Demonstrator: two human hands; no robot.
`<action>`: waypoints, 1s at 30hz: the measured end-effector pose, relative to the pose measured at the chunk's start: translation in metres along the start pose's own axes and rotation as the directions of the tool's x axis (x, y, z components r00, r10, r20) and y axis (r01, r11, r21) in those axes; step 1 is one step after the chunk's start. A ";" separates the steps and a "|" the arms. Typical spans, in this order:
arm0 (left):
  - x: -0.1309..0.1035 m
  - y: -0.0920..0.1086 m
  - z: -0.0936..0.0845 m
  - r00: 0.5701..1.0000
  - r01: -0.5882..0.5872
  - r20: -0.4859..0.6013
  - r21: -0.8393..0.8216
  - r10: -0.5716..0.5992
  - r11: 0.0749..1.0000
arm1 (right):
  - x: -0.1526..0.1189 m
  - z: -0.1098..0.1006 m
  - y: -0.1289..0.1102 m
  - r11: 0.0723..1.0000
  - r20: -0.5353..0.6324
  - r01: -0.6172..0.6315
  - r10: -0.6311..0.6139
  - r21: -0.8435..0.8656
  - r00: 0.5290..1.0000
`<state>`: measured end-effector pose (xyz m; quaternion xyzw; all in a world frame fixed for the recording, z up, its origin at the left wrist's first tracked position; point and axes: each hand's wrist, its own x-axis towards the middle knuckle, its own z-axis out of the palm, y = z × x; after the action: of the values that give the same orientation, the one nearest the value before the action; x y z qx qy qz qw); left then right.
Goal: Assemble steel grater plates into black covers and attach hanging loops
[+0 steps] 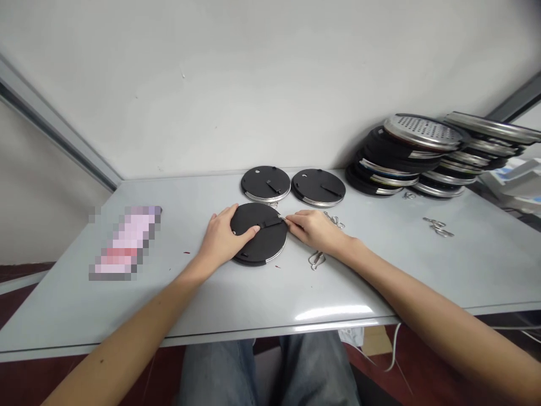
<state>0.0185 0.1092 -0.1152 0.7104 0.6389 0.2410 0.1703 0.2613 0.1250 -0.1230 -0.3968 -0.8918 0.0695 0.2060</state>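
Note:
A round black disc with a silver rim [260, 245] lies on the grey table in front of me. My left hand [222, 237] grips its left edge, with the thumb resting on top near the centre. At the disc's right edge, my right hand [313, 226] pinches a small metal clip [282, 217] beside the end of the disc's black strip. Loose wire clips [316, 260] lie just below my right hand, and more clips [335, 220] lie partly behind it.
Two similar discs [266, 181] [318, 186] lie near the wall. Stacks of discs [393, 152] [465, 158] stand at the back right, with loose clips [438, 226] in front. A pixelated pink object [127, 239] lies on the left. The table's front edge [270, 334] runs above my legs.

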 end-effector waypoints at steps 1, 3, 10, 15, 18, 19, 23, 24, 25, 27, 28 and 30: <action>0.000 0.000 -0.001 1.000 -0.007 0.003 0.010 0.007 1.000 | 0.000 -0.001 0.000 0.999 -0.003 -0.028 0.028 0.017 1.000; 0.001 -0.001 -0.003 0.999 -0.033 0.019 0.029 0.033 0.999 | -0.001 -0.003 0.001 0.994 -0.031 -0.090 0.092 0.059 0.995; 0.015 -0.022 -0.021 0.974 -0.218 0.070 0.018 0.217 0.976 | -0.005 -0.005 0.004 0.970 -0.066 -0.155 0.170 0.186 0.983; 0.016 -0.021 -0.031 0.898 -0.413 -0.174 -0.018 0.404 0.911 | -0.004 -0.009 -0.002 0.949 -0.058 -0.158 0.180 0.274 0.982; 0.008 -0.007 -0.026 0.824 -0.536 -0.261 -0.071 0.503 0.841 | -0.004 -0.011 -0.009 0.931 -0.068 -0.132 0.164 0.339 0.984; 0.005 -0.002 -0.023 0.795 -0.582 -0.265 -0.075 0.546 0.810 | -0.004 -0.011 -0.012 0.926 -0.068 -0.118 0.152 0.358 0.986; -0.004 0.010 -0.008 0.666 -0.738 -0.230 -0.063 0.710 0.672 | -0.005 -0.008 -0.022 0.909 -0.039 -0.043 0.065 0.415 0.997; -0.005 0.010 -0.005 0.643 -0.758 -0.229 -0.059 0.731 0.649 | -0.005 -0.007 -0.024 0.905 -0.037 -0.027 0.047 0.425 0.998; -0.005 0.010 -0.003 0.627 -0.772 -0.234 -0.059 0.743 0.633 | -0.005 -0.007 -0.026 0.903 -0.039 -0.014 0.034 0.430 0.999; -0.006 0.010 0.000 0.614 -0.783 -0.244 -0.068 0.751 0.618 | -0.005 -0.005 -0.028 0.901 -0.057 0.007 0.019 0.433 0.998; -0.006 0.009 0.001 0.622 -0.777 -0.251 -0.076 0.742 0.625 | -0.005 -0.005 -0.029 0.901 -0.066 0.016 0.014 0.433 0.998; -0.007 0.011 0.000 0.677 -0.729 -0.259 -0.105 0.689 0.676 | -0.005 -0.005 -0.030 0.899 -0.086 0.025 0.014 0.438 0.996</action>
<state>0.0269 0.1007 -0.1106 0.8545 0.2975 0.4203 0.0690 0.2460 0.1006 -0.1117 -0.3403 -0.8447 0.2504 0.3286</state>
